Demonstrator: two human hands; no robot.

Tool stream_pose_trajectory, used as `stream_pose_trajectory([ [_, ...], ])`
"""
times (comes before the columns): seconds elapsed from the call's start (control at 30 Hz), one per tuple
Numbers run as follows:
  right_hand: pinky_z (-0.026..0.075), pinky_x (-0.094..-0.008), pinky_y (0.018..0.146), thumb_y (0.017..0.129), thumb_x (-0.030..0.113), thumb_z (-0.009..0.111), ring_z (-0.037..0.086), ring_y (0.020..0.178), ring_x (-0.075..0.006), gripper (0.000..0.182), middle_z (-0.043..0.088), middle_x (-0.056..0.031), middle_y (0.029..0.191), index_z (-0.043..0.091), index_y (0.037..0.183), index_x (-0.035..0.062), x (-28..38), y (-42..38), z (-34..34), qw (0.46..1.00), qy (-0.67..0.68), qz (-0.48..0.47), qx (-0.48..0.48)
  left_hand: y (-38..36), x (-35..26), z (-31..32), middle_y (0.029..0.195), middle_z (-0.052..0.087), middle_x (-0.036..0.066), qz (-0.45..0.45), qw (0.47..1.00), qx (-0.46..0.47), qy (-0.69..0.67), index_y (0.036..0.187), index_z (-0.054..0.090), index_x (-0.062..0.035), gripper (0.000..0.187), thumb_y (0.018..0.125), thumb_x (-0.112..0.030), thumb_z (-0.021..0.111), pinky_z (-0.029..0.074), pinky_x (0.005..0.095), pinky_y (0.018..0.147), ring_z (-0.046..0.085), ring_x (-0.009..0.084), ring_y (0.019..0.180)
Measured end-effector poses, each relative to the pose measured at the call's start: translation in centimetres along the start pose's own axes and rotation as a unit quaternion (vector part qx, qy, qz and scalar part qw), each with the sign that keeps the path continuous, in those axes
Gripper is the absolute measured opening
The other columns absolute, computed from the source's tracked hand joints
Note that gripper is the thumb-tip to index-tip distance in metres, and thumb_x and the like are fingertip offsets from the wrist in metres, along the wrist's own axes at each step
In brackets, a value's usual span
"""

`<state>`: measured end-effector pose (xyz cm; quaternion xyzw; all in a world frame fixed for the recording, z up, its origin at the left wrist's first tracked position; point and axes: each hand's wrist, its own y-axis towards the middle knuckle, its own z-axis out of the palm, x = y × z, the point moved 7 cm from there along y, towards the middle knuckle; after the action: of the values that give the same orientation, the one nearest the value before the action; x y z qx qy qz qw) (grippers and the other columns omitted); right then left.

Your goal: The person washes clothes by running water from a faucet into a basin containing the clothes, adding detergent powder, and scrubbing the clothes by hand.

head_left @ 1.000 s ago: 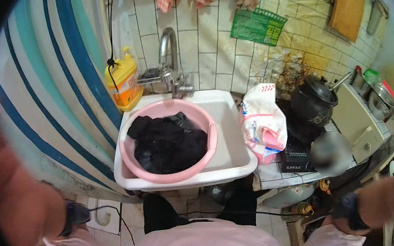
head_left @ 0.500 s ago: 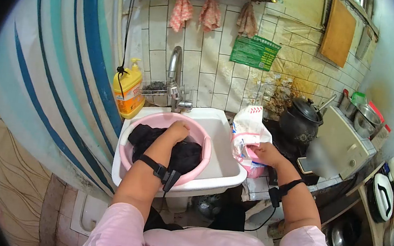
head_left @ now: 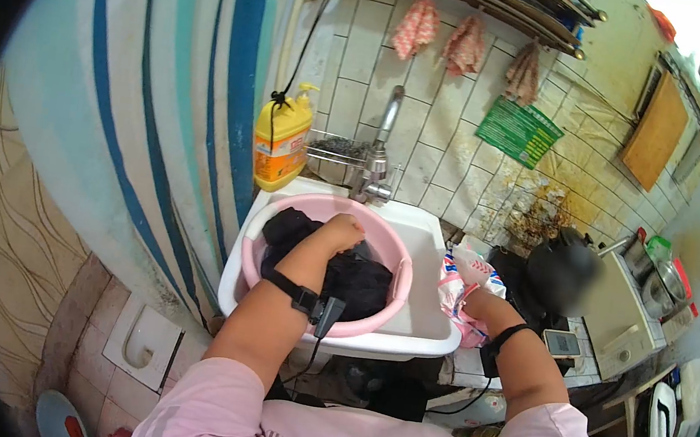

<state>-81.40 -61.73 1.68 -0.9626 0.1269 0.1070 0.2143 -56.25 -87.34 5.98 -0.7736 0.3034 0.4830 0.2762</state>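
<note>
A pink basin [head_left: 402, 283] sits in the white sink [head_left: 430, 310] with wet black cloth [head_left: 356, 289] bunched in it. My left hand [head_left: 343, 233] is over the cloth, fingers curled closed; whatever they may hold is hidden. To the right of the sink stands a soft plastic bag [head_left: 451, 290] with pink, white and blue print. My right hand reaches into its mouth as far as the wrist, so the fingers are out of sight. Each forearm wears a black strap with a small device.
Behind the basin rises a metal faucet [head_left: 379, 157], with a yellow pump bottle [head_left: 282, 142] at the left corner. A dark pot [head_left: 561, 266] and a phone [head_left: 561, 343] are on the right. A striped curtain [head_left: 169, 126] hangs at left.
My right hand has gone deeper into the bag, whose top has folded down around it. My left hand stays over the black cloth. The view has tilted and shifted.
</note>
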Motion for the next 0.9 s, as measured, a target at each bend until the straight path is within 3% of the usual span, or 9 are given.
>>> stream_pose_trajectory([
  [0.17, 0.048, -0.0391, 0.082, 0.076, 0.008, 0.053, 0.061, 0.092, -0.0327, 0.027, 0.065, -0.0174, 0.094, 0.064, 0.099, 0.0012, 0.0, -1.4, -0.5, 1.0, -0.001, -0.002, -0.029, 1.7, 0.0, -0.5, 0.079, 0.067, 0.015, 0.107, 0.989, -0.093, -0.03, 0.08, 0.067, -0.0041, 0.011, 0.073, -0.011, 0.062, 0.05, 0.036, 0.071, 0.064, 0.025, 0.076],
  [0.23, 0.049, -0.0391, 0.073, 0.072, 0.003, 0.055, 0.063, 0.083, -0.0323, 0.02, 0.066, -0.018, 0.087, 0.066, 0.088, 0.0008, -2.4, -2.3, -1.3, 0.955, 0.14, -0.051, -0.257, 0.8, -0.7, -0.8, 0.08, 0.067, 0.015, 0.11, 0.986, -0.115, -0.044, 0.08, 0.067, -0.0044, 0.011, 0.073, -0.011, 0.062, 0.05, 0.0361, 0.071, 0.064, 0.0255, 0.077],
  [0.27, 0.049, -0.0391, 0.073, 0.072, 0.003, 0.055, 0.063, 0.083, -0.0323, 0.02, 0.066, -0.018, 0.087, 0.066, 0.088, 0.0008, -2.0, -2.9, -2.4, 0.956, 0.132, -0.056, -0.256, 0.3, -1.3, -1.2, 0.081, 0.067, 0.015, 0.114, 0.984, -0.128, -0.052, 0.081, 0.066, -0.0048, 0.011, 0.073, -0.011, 0.062, 0.05, 0.0361, 0.071, 0.064, 0.026, 0.078],
  [0.33, 0.048, -0.0369, 0.068, 0.072, 0.0, 0.054, 0.063, 0.08, -0.0323, 0.015, 0.066, -0.0189, 0.086, 0.065, 0.082, -0.0005, -3.5, -6.7, -4.7, 0.896, 0.308, 0.047, -0.315, -0.6, -2.0, -1.6, 0.084, 0.067, 0.015, 0.102, 0.982, -0.117, -0.103, 0.084, 0.066, -0.0046, 0.013, 0.073, -0.01, 0.061, 0.049, 0.0361, 0.074, 0.064, 0.0283, 0.082],
  [0.4, 0.048, -0.0349, 0.063, 0.073, -0.002, 0.053, 0.063, 0.073, -0.0325, 0.015, 0.065, -0.0192, 0.081, 0.065, 0.083, -0.001, -3.8, -9.7, -7.9, 0.879, 0.336, 0.135, -0.309, -1.7, -2.6, -3.2, 0.087, 0.066, 0.016, 0.099, 0.971, -0.19, -0.107, 0.088, 0.065, -0.0037, 0.016, 0.074, -0.009, 0.06, 0.048, 0.0355, 0.076, 0.063, 0.0291, 0.085],
  [0.47, 0.046, -0.0369, 0.058, 0.081, 0.004, 0.051, 0.061, 0.062, -0.0312, 0.012, 0.06, -0.0185, 0.068, 0.061, 0.079, -0.0017, -3.2, -10.9, -11.9, 0.898, 0.122, 0.081, -0.415, -0.8, -1.8, -4.3, 0.089, 0.066, 0.016, 0.099, 0.953, -0.236, -0.162, 0.092, 0.064, -0.0034, 0.019, 0.074, -0.008, 0.059, 0.048, 0.0354, 0.077, 0.063, 0.0289, 0.086],
  [0.5, 0.047, -0.037, 0.059, 0.083, 0.008, 0.052, 0.061, 0.063, -0.0306, 0.013, 0.06, -0.0185, 0.069, 0.06, 0.08, -0.0021, -2.5, -12.0, -14.2, 0.86, 0.233, 0.141, -0.431, -0.6, -1.3, -5.1, 0.091, 0.065, 0.017, 0.1, 0.93, -0.282, -0.214, 0.096, 0.062, -0.0031, 0.022, 0.075, -0.008, 0.058, 0.048, 0.0352, 0.077, 0.063, 0.0287, 0.088],
  [0.8, 0.047, -0.0449, 0.071, 0.082, 0.021, 0.061, 0.06, 0.078, -0.0409, 0.021, 0.061, -0.0254, 0.081, 0.063, 0.082, -0.0001, 21.4, -0.2, -21.6, 0.924, 0.204, -0.191, -0.261, -3.7, -0.7, -9.9, 0.093, 0.057, 0.012, 0.097, 0.811, -0.364, -0.447, 0.105, 0.054, -0.0049, 0.034, 0.072, -0.003, 0.058, 0.043, 0.0305, 0.074, 0.055, 0.0203, 0.084],
  [0.9, 0.049, -0.0422, 0.066, 0.08, 0.016, 0.062, 0.063, 0.067, -0.0288, 0.013, 0.065, -0.0165, 0.075, 0.065, 0.082, 0.0032, 19.2, 7.1, -22.8, 0.889, 0.305, -0.161, -0.302, -3.2, -0.8, -9.6, 0.095, 0.057, 0.013, 0.082, 0.847, -0.356, -0.386, 0.106, 0.054, -0.0051, 0.034, 0.072, -0.004, 0.059, 0.043, 0.0312, 0.076, 0.055, 0.0205, 0.086],
])
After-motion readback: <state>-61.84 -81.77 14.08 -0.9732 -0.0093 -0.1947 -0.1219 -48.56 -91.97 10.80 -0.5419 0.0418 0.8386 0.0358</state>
